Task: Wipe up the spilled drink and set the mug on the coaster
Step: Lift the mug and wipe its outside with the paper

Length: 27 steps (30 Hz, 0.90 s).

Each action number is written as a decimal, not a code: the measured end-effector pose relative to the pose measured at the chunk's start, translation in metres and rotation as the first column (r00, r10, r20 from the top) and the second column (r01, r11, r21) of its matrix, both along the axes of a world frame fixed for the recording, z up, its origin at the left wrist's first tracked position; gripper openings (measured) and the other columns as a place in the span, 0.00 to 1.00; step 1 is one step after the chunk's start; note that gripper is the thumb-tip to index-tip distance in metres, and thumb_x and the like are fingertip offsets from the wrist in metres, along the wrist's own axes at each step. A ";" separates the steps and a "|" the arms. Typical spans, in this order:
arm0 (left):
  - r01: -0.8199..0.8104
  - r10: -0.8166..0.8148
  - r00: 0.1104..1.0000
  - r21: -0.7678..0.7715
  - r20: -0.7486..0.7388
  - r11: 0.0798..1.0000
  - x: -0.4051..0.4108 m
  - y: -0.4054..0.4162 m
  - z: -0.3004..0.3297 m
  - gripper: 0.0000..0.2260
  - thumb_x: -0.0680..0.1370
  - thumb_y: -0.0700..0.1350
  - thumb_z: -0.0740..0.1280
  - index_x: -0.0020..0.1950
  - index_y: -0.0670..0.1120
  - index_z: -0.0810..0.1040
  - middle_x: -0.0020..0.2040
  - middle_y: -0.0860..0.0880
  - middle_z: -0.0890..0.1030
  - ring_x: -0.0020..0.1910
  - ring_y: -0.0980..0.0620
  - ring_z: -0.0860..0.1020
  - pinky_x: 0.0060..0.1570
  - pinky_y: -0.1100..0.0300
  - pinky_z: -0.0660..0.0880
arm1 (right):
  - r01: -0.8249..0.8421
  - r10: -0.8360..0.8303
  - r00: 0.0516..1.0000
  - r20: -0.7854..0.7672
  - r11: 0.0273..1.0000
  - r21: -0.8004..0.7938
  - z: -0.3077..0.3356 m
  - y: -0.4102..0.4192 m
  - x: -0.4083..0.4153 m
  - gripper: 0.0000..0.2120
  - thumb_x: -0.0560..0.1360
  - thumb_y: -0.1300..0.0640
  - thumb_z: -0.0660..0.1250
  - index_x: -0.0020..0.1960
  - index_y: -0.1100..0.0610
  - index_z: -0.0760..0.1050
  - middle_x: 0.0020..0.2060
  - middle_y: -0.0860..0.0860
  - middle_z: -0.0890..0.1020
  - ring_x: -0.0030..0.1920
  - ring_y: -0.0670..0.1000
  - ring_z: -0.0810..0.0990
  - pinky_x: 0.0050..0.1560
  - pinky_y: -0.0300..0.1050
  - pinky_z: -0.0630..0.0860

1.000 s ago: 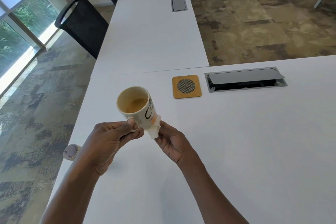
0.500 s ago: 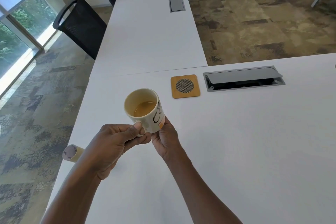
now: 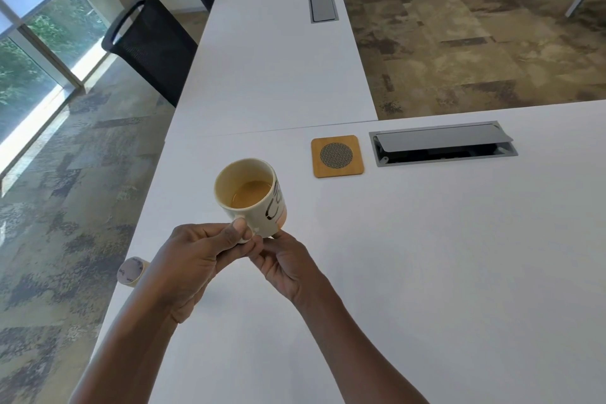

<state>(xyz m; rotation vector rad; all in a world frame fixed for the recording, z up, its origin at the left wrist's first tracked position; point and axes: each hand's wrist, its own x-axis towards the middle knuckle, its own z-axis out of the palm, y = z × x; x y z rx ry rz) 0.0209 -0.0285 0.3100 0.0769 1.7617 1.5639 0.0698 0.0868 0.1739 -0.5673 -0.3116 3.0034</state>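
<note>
A cream mug (image 3: 249,187) with black lettering and some brown drink inside is held tilted above the white table (image 3: 426,272). My left hand (image 3: 193,259) grips it by the handle, thumb on top. My right hand (image 3: 285,266) is tucked under the mug's base, fingers pressed against its bottom; the white tissue it held a second ago is hidden there. A square wooden coaster (image 3: 337,156) with a round mesh centre lies bare on the table, up and to the right of the mug. I see no spill on the table.
An open grey cable box (image 3: 442,147) sits right of the coaster. A tape roll (image 3: 131,270) lies at the table's left edge by my left wrist. A second white table (image 3: 272,59) extends away, with two black chairs (image 3: 154,46) on its left.
My right hand slid under the mug's base, taking the white tissue out of sight. The mug rose slightly and moved a little right.
</note>
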 end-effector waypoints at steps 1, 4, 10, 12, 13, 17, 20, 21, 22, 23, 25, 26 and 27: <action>-0.010 0.010 1.000 0.002 0.006 1.000 0.000 -0.001 -0.001 0.14 0.71 0.47 0.71 0.43 0.34 0.85 0.50 0.34 0.86 0.52 0.42 0.87 0.54 0.57 0.81 | -0.016 0.016 1.000 0.007 1.000 -0.005 -0.001 0.001 0.002 0.17 0.75 0.77 0.59 0.61 0.70 0.76 0.58 0.66 0.81 0.55 0.58 0.83 0.47 0.42 0.82; -0.013 0.013 1.000 0.008 0.021 1.000 0.001 -0.002 -0.005 0.13 0.71 0.47 0.72 0.40 0.36 0.86 0.49 0.34 0.86 0.52 0.42 0.87 0.50 0.60 0.83 | -0.044 0.044 0.999 0.012 0.999 0.000 -0.005 0.006 0.010 0.16 0.76 0.76 0.58 0.59 0.69 0.79 0.59 0.66 0.80 0.57 0.58 0.83 0.52 0.45 0.82; 0.004 -0.005 0.999 0.007 0.034 1.000 0.001 -0.005 -0.011 0.10 0.70 0.47 0.72 0.37 0.41 0.88 0.49 0.37 0.87 0.51 0.43 0.87 0.46 0.63 0.83 | -0.030 0.030 0.998 0.047 1.000 -0.001 -0.008 0.031 0.030 0.17 0.76 0.76 0.56 0.54 0.67 0.82 0.54 0.65 0.83 0.53 0.58 0.84 0.52 0.48 0.82; 0.014 -0.014 0.999 0.009 0.047 1.000 0.001 -0.007 -0.014 0.11 0.69 0.48 0.72 0.37 0.40 0.87 0.49 0.37 0.87 0.52 0.43 0.87 0.47 0.63 0.83 | -0.002 0.002 0.997 0.074 1.000 -0.003 -0.007 0.039 0.034 0.17 0.75 0.76 0.57 0.52 0.67 0.83 0.52 0.65 0.84 0.51 0.58 0.85 0.49 0.48 0.83; 0.017 -0.017 0.999 0.014 0.050 1.000 0.001 -0.007 -0.015 0.11 0.69 0.48 0.72 0.38 0.40 0.87 0.49 0.36 0.87 0.52 0.43 0.87 0.48 0.62 0.83 | 0.019 -0.018 0.997 0.079 1.000 -0.008 -0.006 0.042 0.036 0.16 0.74 0.75 0.58 0.52 0.68 0.83 0.51 0.64 0.84 0.50 0.58 0.85 0.48 0.48 0.83; -0.014 0.013 0.999 0.019 0.043 1.000 0.002 -0.008 -0.026 0.15 0.68 0.48 0.73 0.42 0.35 0.86 0.49 0.36 0.87 0.51 0.44 0.87 0.49 0.61 0.83 | 0.175 -0.167 0.983 0.075 0.979 -0.109 -0.005 0.058 0.039 0.16 0.70 0.72 0.62 0.55 0.68 0.81 0.52 0.64 0.84 0.49 0.59 0.86 0.46 0.47 0.84; -0.066 0.067 0.997 -0.006 0.027 0.998 0.002 -0.009 -0.042 0.16 0.68 0.48 0.73 0.46 0.35 0.85 0.48 0.37 0.87 0.50 0.45 0.87 0.56 0.55 0.80 | 0.195 -0.192 0.978 0.081 0.980 -0.033 -0.008 0.072 0.046 0.17 0.70 0.73 0.60 0.52 0.67 0.83 0.52 0.63 0.84 0.50 0.59 0.86 0.46 0.45 0.84; -0.087 0.087 0.996 -0.009 0.020 0.996 0.001 -0.009 -0.049 0.16 0.68 0.48 0.73 0.45 0.35 0.85 0.47 0.38 0.88 0.50 0.45 0.87 0.57 0.54 0.78 | 0.184 -0.184 0.979 0.090 0.983 0.007 -0.010 0.075 0.049 0.17 0.70 0.73 0.59 0.52 0.66 0.84 0.52 0.63 0.84 0.50 0.59 0.86 0.46 0.45 0.84; -0.107 0.107 0.994 -0.015 0.014 0.994 0.001 -0.009 -0.057 0.15 0.69 0.48 0.74 0.44 0.36 0.86 0.46 0.38 0.88 0.49 0.46 0.87 0.59 0.53 0.77 | 0.175 -0.177 0.979 0.100 0.984 0.038 -0.011 0.078 0.054 0.18 0.70 0.73 0.59 0.52 0.65 0.84 0.52 0.62 0.84 0.51 0.58 0.86 0.46 0.44 0.84; -0.126 0.127 0.992 -0.024 0.007 0.992 -0.001 -0.009 -0.066 0.13 0.70 0.48 0.74 0.43 0.37 0.86 0.46 0.38 0.88 0.49 0.47 0.88 0.60 0.52 0.77 | 0.167 -0.172 0.979 0.108 0.984 0.061 -0.013 0.079 0.058 0.18 0.69 0.73 0.59 0.52 0.65 0.84 0.53 0.62 0.84 0.51 0.58 0.85 0.46 0.44 0.84; -0.176 0.176 0.984 -0.041 -0.007 0.984 -0.004 -0.007 -0.086 0.10 0.75 0.45 0.73 0.42 0.38 0.86 0.44 0.39 0.88 0.48 0.48 0.88 0.63 0.50 0.76 | 0.156 -0.168 0.977 0.133 0.983 0.093 -0.017 0.082 0.067 0.19 0.69 0.74 0.60 0.53 0.64 0.83 0.54 0.61 0.84 0.51 0.57 0.85 0.45 0.44 0.84; -0.206 0.206 0.979 -0.050 -0.014 0.977 -0.007 -0.006 -0.097 0.09 0.78 0.43 0.72 0.42 0.38 0.86 0.43 0.40 0.88 0.47 0.48 0.88 0.65 0.48 0.76 | 0.149 -0.164 0.975 0.150 0.983 0.106 -0.019 0.083 0.071 0.19 0.69 0.74 0.60 0.55 0.64 0.83 0.54 0.61 0.84 0.51 0.57 0.85 0.45 0.44 0.84; -0.233 0.232 0.972 -0.062 -0.020 0.970 -0.011 -0.005 -0.107 0.09 0.79 0.41 0.71 0.42 0.38 0.86 0.42 0.41 0.88 0.47 0.48 0.88 0.66 0.47 0.76 | 0.139 -0.158 0.973 0.167 0.983 0.119 -0.021 0.083 0.074 0.20 0.69 0.74 0.61 0.57 0.65 0.81 0.54 0.61 0.84 0.51 0.56 0.85 0.45 0.44 0.83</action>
